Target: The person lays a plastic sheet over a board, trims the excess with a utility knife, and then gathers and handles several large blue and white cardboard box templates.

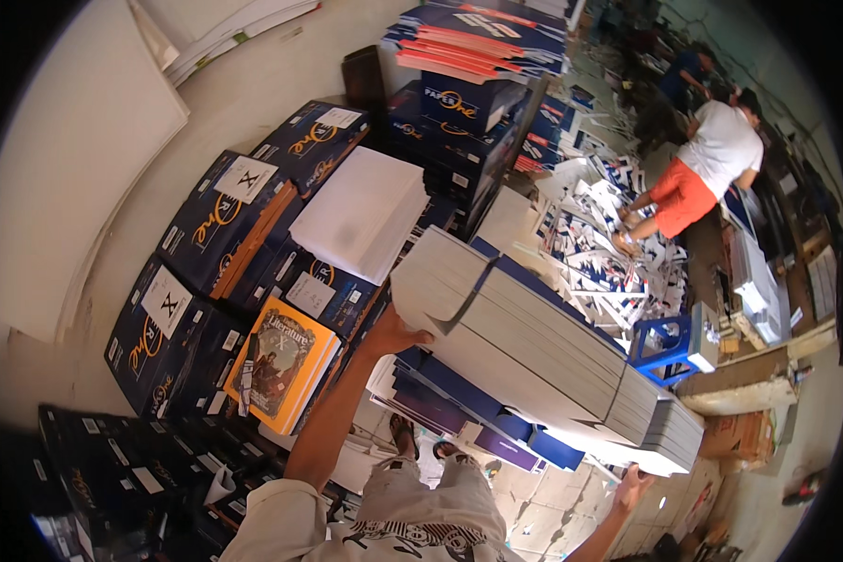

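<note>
A long row of thick white book blocks (534,351), pressed side by side, stretches across the middle in front of me. My left hand (398,332) is closed against its near left end, thumb on the pale face and the other fingers hidden. At the right end, my right hand (633,487) grips the lower edge, its fingers partly hidden beneath. Dark blue flat pieces (478,398) show below the row, between it and my legs. Left of my left forearm lies a stack of orange-covered books (287,363).
Dark blue cartons (206,225) line the wall at left, one bearing a tall white paper stack (361,211). More cartons with flat printed sheets (482,37) rise behind. Paper scraps (595,239) cover the floor, where a person (707,155) stands. A blue plastic stool (660,347) is at right.
</note>
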### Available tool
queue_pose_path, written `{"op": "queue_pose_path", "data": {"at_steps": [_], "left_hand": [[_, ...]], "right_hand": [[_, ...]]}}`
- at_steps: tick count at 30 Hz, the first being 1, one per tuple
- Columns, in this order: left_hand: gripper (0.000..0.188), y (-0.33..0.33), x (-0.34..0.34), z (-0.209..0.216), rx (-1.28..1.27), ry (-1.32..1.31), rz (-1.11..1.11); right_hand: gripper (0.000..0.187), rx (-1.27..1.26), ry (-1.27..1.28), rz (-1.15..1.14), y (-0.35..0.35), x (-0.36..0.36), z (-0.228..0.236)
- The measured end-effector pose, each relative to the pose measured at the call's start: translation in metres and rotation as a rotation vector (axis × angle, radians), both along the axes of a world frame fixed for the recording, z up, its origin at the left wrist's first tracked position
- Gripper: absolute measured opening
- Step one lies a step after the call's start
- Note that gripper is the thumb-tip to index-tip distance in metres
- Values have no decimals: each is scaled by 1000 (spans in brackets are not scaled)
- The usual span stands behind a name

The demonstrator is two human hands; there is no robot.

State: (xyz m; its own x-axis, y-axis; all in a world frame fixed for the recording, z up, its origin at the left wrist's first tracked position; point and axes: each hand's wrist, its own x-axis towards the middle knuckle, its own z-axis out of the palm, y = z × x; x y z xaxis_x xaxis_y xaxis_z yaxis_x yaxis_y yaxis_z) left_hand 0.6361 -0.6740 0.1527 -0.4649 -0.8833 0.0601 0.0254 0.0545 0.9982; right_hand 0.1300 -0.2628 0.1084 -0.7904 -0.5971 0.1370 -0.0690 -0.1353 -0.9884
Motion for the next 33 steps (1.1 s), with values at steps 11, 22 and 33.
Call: {"op": "queue_pose_path", "data": {"at_steps": [11,22,33], "left_hand": [[104,-12,-11,-40,-271,166,202],[115,179,-9,74,207,-283,793],[84,604,-133,94,416,-155,1716]], "right_hand": [[78,3,127,-94,-48,-6,0],[85,39,293,620,-190,9,54],[92,-38,489,1598,-217,146,87]]}}
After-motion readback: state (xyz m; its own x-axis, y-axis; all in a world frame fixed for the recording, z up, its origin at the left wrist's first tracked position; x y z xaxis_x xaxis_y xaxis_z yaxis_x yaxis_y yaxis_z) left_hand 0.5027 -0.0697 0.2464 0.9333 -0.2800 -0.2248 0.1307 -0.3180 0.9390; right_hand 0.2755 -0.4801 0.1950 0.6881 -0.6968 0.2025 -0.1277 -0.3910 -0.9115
